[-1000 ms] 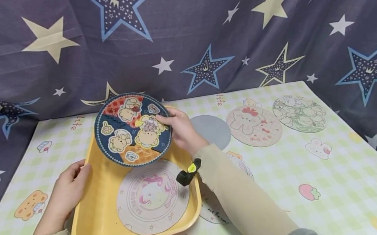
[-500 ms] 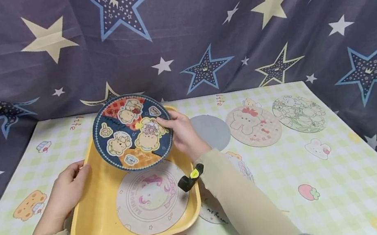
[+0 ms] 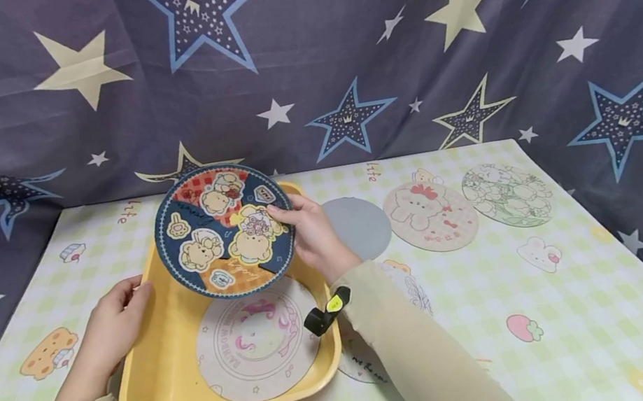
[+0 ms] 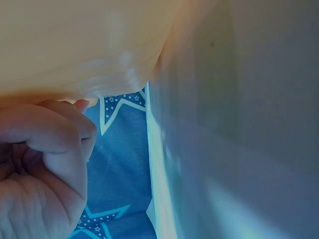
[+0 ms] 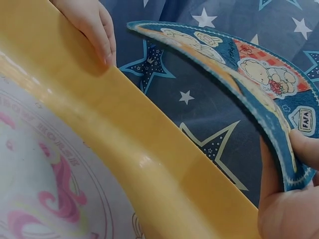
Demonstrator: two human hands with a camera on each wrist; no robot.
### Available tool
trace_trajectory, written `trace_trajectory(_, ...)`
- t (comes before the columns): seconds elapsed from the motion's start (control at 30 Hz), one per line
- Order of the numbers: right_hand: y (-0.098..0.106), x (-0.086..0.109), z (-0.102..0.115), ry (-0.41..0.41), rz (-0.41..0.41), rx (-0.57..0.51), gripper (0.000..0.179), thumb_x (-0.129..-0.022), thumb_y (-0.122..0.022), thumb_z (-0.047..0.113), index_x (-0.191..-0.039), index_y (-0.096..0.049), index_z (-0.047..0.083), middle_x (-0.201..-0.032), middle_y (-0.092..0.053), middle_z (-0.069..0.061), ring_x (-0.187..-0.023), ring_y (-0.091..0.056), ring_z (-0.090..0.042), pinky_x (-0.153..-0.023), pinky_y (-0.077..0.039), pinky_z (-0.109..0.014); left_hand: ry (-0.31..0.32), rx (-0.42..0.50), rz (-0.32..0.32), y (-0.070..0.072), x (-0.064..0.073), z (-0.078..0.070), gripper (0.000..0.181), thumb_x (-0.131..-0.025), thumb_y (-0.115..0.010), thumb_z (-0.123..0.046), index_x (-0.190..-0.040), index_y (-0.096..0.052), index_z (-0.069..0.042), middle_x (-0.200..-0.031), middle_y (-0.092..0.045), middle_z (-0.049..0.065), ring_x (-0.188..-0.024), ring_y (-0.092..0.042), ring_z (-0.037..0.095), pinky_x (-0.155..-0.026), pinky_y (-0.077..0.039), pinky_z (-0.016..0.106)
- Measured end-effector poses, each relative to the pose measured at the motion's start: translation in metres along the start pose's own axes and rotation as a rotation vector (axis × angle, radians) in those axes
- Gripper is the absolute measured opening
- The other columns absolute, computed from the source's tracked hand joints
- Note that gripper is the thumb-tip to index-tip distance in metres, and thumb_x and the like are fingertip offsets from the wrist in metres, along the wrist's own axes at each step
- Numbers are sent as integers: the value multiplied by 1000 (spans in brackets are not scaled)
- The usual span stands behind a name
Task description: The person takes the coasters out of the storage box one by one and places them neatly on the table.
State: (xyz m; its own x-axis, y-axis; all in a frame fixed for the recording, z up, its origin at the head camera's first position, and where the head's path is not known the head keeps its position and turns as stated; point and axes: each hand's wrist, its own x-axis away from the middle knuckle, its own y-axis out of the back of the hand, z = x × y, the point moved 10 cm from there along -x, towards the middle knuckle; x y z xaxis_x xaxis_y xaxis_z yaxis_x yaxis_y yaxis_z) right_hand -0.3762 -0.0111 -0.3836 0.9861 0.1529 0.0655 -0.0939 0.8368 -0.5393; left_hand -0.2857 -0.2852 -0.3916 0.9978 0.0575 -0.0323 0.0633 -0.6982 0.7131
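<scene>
My right hand pinches the right edge of a dark blue round mat with bear pictures and red and orange patches. The mat is held tilted above the far part of a yellow tray; in the right wrist view the same mat bends in a curve. My left hand grips the tray's left rim, thumb at the top edge; its curled fingers show by the outer wall in the left wrist view. Inside the tray lies a pale round mat with a pink unicorn.
To the right of the tray, a grey round mat, a pink bunny mat and a green-patterned mat lie in a row. Further mats show partly behind the right sleeve. A starry curtain hangs behind the checked tablecloth.
The blue mat has come slightly lower and to the left in my right hand, tilting its face a little more toward the head camera. My left hand stays on the tray rim.
</scene>
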Motion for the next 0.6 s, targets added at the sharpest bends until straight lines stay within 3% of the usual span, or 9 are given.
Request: trace_trajectory(0.6,1,0,0,-5,-22,-108,34,-94,-56,-7,-128,-56,-9,-90,-68,-3,-75,-67,-12,-66,-58,-23,1,9,-2,0,1,-2,56,-107,-35,-34,-137,-47,12,-106,-63,26,-70,-53,1,-58,-48,18)
